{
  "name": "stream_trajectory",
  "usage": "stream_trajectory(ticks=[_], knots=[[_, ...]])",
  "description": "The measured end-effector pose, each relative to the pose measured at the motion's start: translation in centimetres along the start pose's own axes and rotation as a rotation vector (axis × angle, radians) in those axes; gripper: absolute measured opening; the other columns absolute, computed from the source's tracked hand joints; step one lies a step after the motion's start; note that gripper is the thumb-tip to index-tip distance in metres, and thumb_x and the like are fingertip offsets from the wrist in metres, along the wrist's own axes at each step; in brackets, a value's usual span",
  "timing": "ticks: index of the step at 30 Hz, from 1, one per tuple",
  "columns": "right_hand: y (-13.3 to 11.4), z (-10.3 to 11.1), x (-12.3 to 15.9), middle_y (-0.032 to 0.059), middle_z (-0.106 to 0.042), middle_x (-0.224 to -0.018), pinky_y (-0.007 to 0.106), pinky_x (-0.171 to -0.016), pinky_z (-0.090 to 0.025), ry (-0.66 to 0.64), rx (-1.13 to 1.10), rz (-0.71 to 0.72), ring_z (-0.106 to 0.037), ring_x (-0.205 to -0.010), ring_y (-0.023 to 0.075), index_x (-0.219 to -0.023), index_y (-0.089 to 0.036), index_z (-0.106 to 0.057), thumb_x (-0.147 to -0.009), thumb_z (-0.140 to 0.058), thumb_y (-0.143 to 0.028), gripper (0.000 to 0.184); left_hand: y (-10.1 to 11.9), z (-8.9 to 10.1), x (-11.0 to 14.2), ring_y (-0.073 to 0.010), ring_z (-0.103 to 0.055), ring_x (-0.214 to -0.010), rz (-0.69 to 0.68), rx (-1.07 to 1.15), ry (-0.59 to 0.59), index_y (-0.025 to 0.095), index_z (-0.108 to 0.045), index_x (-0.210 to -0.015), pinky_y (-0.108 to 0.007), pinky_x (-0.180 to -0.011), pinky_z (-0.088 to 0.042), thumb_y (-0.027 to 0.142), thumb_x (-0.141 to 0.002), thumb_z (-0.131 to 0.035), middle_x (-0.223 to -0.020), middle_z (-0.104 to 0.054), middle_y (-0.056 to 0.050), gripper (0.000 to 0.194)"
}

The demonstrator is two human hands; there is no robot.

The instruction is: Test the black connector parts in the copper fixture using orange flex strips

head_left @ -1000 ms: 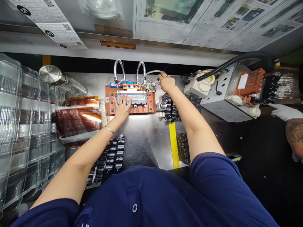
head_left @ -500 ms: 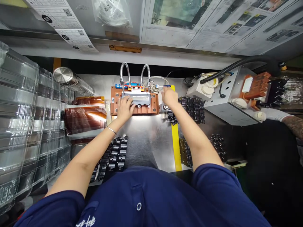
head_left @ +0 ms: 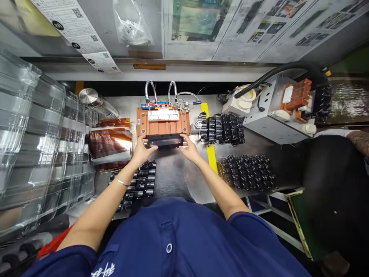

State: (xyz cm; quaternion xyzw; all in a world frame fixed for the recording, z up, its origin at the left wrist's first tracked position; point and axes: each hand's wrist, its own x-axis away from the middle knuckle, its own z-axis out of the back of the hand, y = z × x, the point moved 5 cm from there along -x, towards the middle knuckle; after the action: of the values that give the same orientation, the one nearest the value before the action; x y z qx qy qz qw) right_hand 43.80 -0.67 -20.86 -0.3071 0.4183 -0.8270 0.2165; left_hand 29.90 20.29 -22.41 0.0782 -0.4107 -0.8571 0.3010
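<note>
An orange-brown fixture block [head_left: 163, 122] stands at the back of the metal bench, with two bent metal hoses rising behind it and a white perforated strip on top. Just in front of it I hold a dark rectangular plate [head_left: 164, 141] by its two ends. My left hand [head_left: 140, 151] grips the plate's left end and my right hand [head_left: 188, 147] grips its right end. A small valve with a blue lever [head_left: 188, 104] sits right of the hoses.
Stacks of clear plastic trays [head_left: 31, 146] fill the left side, with amber trays [head_left: 111, 143] beside them. Black moulded parts lie in rows at right [head_left: 221, 129] and lower right [head_left: 248, 171], and beneath my left arm [head_left: 141, 181]. A grey machine box [head_left: 273, 115] and another person's arm [head_left: 357, 138] are at right.
My right hand left the valve lever and came down; my left hand slid off the fixture's top. Both now hold the dark plate, pulled off the fixture toward me, exposing the white strip.
</note>
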Motion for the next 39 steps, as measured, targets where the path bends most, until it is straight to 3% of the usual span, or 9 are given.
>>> stream_trajectory(ticks=[4,9,13,15,21,27,31,35,39], knots=[[-1.0,0.5,3.4,0.0058,-0.068,-0.117,0.032,-0.082,-0.054,-0.121,0.192,0.033,-0.067,-0.090,0.0195,-0.115,-0.024,-0.060,-0.077,-0.049,-0.014,0.041,4.9,2.8,7.0,-0.0228,-0.061,-0.109,-0.401,-0.044,0.060,0.019,-0.056,-0.108,-0.042,-0.098,-0.049,0.015,-0.077,-0.054,-0.106,-0.065,-0.010,0.031],[-5.9,-1.9,7.7,0.0113,-0.073,-0.099,0.035,-0.078,-0.049,-0.210,0.577,-0.010,-0.067,-0.091,0.0270,-0.119,-0.018,-0.056,-0.087,-0.044,-0.021,0.034,7.9,5.4,11.3,-0.0211,-0.058,-0.118,-0.684,-0.171,0.199,0.021,-0.053,-0.113,-0.048,-0.107,-0.043,0.003,-0.075,-0.046,-0.113,-0.066,-0.009,0.043],[-10.9,-6.9,13.8,0.0064,-0.073,-0.085,0.029,-0.068,-0.046,-0.467,0.454,0.301,-0.067,-0.076,0.0219,-0.117,-0.018,-0.055,-0.086,-0.048,-0.024,0.032,9.0,6.3,14.4,-0.0214,-0.057,-0.120,-0.868,-0.183,0.314,0.022,-0.050,-0.120,-0.049,-0.104,-0.046,-0.002,-0.074,-0.046,-0.115,-0.065,-0.009,0.052],[-11.7,-7.9,15.6,0.0022,-0.072,-0.079,0.027,-0.066,-0.045,-0.564,0.310,0.411,-0.065,-0.069,0.0182,-0.116,-0.019,-0.055,-0.084,-0.052,-0.022,0.033,9.2,6.8,15.7,-0.0216,-0.057,-0.119,-0.880,-0.158,0.355,0.021,-0.049,-0.122,-0.049,-0.103,-0.048,-0.003,-0.074,-0.046,-0.115,-0.065,-0.010,0.054],[-7.1,-2.7,12.7,0.0022,-0.071,-0.081,0.028,-0.063,-0.050,-0.227,-0.080,0.113,-0.063,-0.061,0.0132,-0.128,-0.018,-0.052,-0.083,-0.050,-0.025,0.046,9.5,8.8,18.8,-0.0219,-0.059,-0.115,-0.789,-0.129,0.464,0.020,-0.049,-0.122,-0.047,-0.099,-0.051,-0.004,-0.072,-0.049,-0.115,-0.064,-0.011,0.055],[-6.0,-2.0,14.4,0.0051,-0.072,-0.082,0.031,-0.062,-0.052,-0.186,-0.315,0.076,-0.064,-0.061,0.0144,-0.132,-0.015,-0.051,-0.076,-0.060,-0.044,0.064,9.6,12.0,21.4,-0.0228,-0.059,-0.116,-0.802,-0.220,0.431,0.020,-0.049,-0.123,-0.044,-0.096,-0.053,-0.001,-0.074,-0.048,-0.115,-0.064,-0.011,0.053],[-5.9,-2.8,15.8,0.0076,-0.073,-0.083,0.034,-0.063,-0.054,-0.129,-0.285,0.061,-0.065,-0.062,0.0160,-0.126,-0.013,-0.054,-0.074,-0.061,-0.049,0.063,9.0,20.0,21.2,-0.0213,-0.061,-0.110,-0.745,-0.331,0.431,0.017,-0.050,-0.122,-0.038,-0.093,-0.054,0.009,-0.082,-0.055,-0.112,-0.064,-0.012,0.041],[-5.1,-4.2,16.6,0.0092,-0.073,-0.082,0.034,-0.064,-0.053,-0.001,-0.240,-0.005,-0.065,-0.063,0.0175,-0.118,-0.011,-0.057,-0.072,-0.057,-0.048,0.059,7.0,34.1,18.4,-0.0227,-0.062,-0.105,-0.484,-0.490,0.729,0.009,-0.048,-0.120,-0.040,-0.091,-0.053,0.031,-0.081,-0.071,-0.113,-0.062,-0.016,0.051],[-5.0,-8.0,18.2,0.0073,-0.072,-0.080,0.034,-0.066,-0.053,-0.025,-0.165,-0.023,-0.066,-0.064,0.0185,-0.115,-0.013,-0.061,-0.073,-0.053,-0.043,0.053,2.0,46.6,13.6,-0.0302,-0.052,-0.120,-0.099,-0.550,0.914,-0.009,-0.036,-0.123,-0.061,-0.102,-0.038,0.033,-0.080,-0.072,-0.128,-0.051,-0.027,0.070]])
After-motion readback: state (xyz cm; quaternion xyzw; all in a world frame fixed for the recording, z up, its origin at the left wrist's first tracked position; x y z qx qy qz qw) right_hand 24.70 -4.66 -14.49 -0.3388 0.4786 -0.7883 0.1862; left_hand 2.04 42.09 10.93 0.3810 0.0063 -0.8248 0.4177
